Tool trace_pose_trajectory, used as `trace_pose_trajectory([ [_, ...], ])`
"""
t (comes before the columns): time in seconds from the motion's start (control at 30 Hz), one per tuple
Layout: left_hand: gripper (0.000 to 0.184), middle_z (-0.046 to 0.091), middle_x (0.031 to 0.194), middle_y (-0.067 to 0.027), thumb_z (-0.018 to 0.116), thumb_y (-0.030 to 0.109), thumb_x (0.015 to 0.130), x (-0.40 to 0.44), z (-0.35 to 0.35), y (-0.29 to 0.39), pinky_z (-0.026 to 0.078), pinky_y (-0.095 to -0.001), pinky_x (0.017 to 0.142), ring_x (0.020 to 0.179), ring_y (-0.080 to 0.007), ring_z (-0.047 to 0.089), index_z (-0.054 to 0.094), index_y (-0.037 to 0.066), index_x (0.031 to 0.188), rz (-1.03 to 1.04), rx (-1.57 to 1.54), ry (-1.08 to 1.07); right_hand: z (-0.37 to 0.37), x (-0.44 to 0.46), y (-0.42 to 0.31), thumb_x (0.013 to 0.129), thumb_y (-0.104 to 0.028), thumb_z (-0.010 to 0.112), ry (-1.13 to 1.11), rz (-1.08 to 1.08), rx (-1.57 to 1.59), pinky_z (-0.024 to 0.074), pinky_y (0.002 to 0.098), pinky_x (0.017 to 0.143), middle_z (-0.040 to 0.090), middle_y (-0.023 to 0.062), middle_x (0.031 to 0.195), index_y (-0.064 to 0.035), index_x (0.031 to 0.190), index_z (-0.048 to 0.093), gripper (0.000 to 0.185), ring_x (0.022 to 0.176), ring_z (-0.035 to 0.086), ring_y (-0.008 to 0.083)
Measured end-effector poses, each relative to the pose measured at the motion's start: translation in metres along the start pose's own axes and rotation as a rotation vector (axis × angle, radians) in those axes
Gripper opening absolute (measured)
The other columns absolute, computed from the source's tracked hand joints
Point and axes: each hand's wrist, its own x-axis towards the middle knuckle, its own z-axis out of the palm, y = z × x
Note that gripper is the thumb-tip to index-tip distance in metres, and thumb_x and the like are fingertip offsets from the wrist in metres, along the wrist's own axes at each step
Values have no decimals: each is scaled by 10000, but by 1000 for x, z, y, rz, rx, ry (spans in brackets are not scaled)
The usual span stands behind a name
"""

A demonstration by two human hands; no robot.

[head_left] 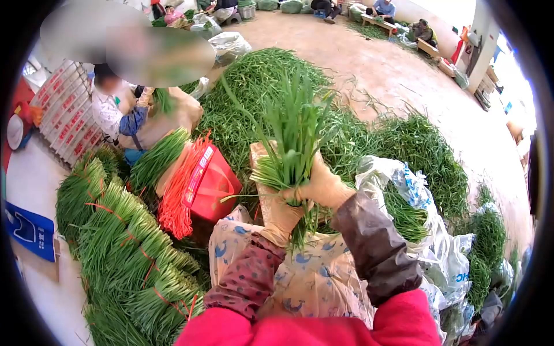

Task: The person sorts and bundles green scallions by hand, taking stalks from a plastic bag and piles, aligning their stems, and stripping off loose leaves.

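A bunch of green chives [291, 144] stands upright in front of me, leaf tips up, some pale cut ends poking out at its left. My left hand [281, 222], in a tan glove, wraps round the lower part of the bunch. Just above it, my right hand [324, 185], gloved too, closes round the bunch from the right. Its fingertips are partly hidden. Behind the hands is a narrow wooden board [265, 202]. To the left, a bundle of orange-red ties [175, 210] lies against a red bag [222, 187].
Tied chive bundles [124, 248] are stacked at left. Loose greens [265, 75] form a large heap ahead. A white plastic bag [424, 199] holding greens stands at right. A co-worker [118, 112] sits at left with greens in hand. Other people sit along the far wall.
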Motion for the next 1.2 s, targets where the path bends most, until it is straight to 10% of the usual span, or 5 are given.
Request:
trace_pose_trajectory([
  [0.57,681,586,1189,-75,814,58,679,16,-35,-56,500,-370,904,1017,-228,604,461,56,1261,-269,122,-347,34,48,75,597,-239,885,-81,77,-61,505,337,819,670,107,1033,-53,1136,614,632,932,636,218],
  [0.83,604,595,1198,-91,716,206,791,25,-5,-47,474,-393,928,1097,-235,566,452,35,1306,-906,-1652,-49,28,42,56,696,-261,768,24,-107,-240,503,343,815,652,133,1039,-69,1115,614,485,938,632,292],
  [1.0,662,524,1291,-143,706,56,795,21,-28,9,430,-438,1008,1204,-252,499,386,55,1374,-197,137,-181,22,48,62,773,-313,731,305,77,-88,512,347,715,682,116,906,-99,1051,670,356,829,663,245],
  [1.13,617,585,1217,-157,726,55,781,-3,-63,25,507,-406,901,1062,-241,598,442,30,1329,-196,280,-151,33,42,101,796,-279,698,245,-63,38,515,364,755,679,143,986,-100,1147,632,399,895,657,290],
  [1.2,579,644,1082,-154,696,111,833,-14,-71,39,528,-342,814,941,-240,647,428,-20,1330,-819,-520,-392,39,38,110,829,-137,709,248,-23,-175,504,291,699,702,54,933,-65,1041,674,226,850,634,116],
])
